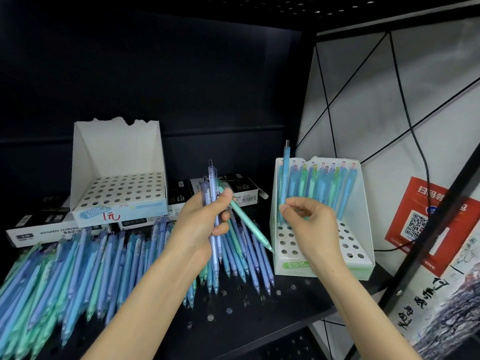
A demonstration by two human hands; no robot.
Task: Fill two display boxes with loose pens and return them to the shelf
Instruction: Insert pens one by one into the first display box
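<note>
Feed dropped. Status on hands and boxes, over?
Left hand grips pen bunch. Right hand pinches pen at right box, part filled. Left box empty. Nothing blocking.

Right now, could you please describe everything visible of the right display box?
The right display box is white card: pale green front strip reading COLOR BLOCKING, tall back, sloping sides, a deck of round holes. It stands upright on the black shelf. Blue and teal pens stand in its rear rows; front holes are empty. The right hand pinches a blue pen at its left rear.
</note>
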